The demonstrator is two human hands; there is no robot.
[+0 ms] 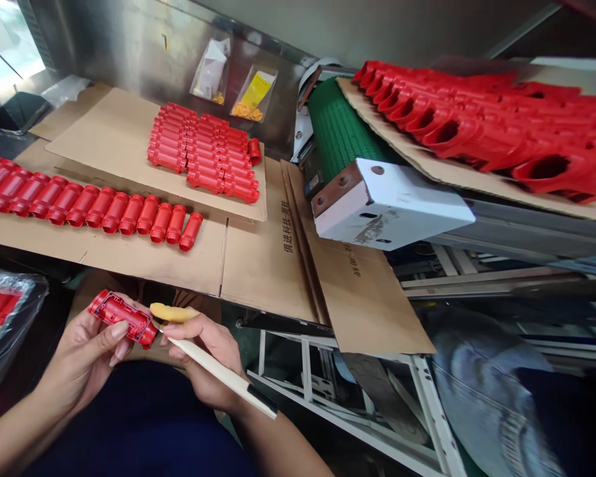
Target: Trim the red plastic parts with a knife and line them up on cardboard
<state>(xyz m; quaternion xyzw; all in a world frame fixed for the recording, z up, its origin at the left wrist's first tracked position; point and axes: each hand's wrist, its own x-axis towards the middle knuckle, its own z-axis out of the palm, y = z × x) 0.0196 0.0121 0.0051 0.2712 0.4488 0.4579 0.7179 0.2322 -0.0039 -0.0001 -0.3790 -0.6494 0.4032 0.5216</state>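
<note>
A red tubular part (124, 317) with dark outlines along its side is gripped by my left hand (87, 348), thumb across its front. My right hand (211, 351) is closed around a cream-coloured handle (218, 371) with a black end, its thin tip touching or very near the red part's right end. One finger of that hand wears a yellow cover (173, 313). Beyond my hands, a row of red tubes (112, 211) lies on the cardboard-covered table (248, 278). Stacked red parts (203, 149) rest on a cardboard sheet (109, 129) behind them.
Red parts (477, 126) fill cardboard above a green conveyor belt (338, 122) with a white end bracket (387, 205). Two plastic bags (255, 93) lie at the back. A plastic-lined box (17, 331) stands left. At right is a person's denim-covered leg (481, 377).
</note>
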